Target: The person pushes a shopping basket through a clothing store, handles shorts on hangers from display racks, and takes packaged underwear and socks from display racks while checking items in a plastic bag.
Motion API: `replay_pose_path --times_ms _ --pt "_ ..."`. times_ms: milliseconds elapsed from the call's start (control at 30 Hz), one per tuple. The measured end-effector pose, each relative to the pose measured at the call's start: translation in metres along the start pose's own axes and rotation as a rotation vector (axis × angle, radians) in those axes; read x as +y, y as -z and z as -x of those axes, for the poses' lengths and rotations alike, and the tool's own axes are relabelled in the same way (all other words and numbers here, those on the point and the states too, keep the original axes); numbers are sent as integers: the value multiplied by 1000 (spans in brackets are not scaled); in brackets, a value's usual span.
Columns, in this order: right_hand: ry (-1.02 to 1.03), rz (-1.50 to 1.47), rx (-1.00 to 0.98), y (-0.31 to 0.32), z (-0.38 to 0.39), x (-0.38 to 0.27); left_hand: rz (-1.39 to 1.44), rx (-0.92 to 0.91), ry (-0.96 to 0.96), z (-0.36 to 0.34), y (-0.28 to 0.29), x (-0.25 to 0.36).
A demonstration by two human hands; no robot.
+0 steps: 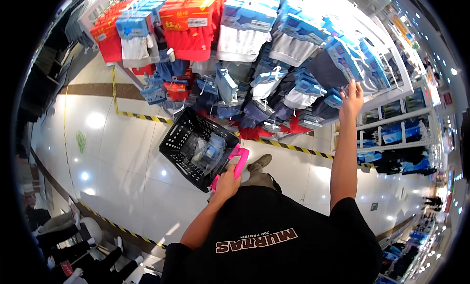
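My left hand is closed on the pink handle of a black perforated basket, which holds clear-wrapped pale blue and white packs. My right hand is raised with fingers apart and slightly bent, at the lower end of a blue-carded package with dark grey fabric on the display; whether it touches the package I cannot tell. Around it hang blue-carded white and grey garments and red-carded red garments.
A white shelving unit with clothing stands at the right. Yellow-black tape edges the display base on the tiled floor. My shoe is below the basket handle. Mannequin legs stand at lower left. Distant dark figures show at far right.
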State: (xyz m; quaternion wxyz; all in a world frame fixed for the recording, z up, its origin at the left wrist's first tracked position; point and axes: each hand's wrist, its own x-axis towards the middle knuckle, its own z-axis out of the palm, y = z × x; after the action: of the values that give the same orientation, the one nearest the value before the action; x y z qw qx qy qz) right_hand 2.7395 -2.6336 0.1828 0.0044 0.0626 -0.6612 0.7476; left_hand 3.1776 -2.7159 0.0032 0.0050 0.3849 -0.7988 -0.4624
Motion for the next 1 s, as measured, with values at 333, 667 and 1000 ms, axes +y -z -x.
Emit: replay_pose_path --times_ms 333,667,1000 --pt "7 155 -195 16 64 86 70 172 74 7 20 -16" --pt "200 562 -498 -101 59 139 137 305 57 19 53 -48" --pt "350 792 -562 -115 23 168 102 288 74 39 58 -58"
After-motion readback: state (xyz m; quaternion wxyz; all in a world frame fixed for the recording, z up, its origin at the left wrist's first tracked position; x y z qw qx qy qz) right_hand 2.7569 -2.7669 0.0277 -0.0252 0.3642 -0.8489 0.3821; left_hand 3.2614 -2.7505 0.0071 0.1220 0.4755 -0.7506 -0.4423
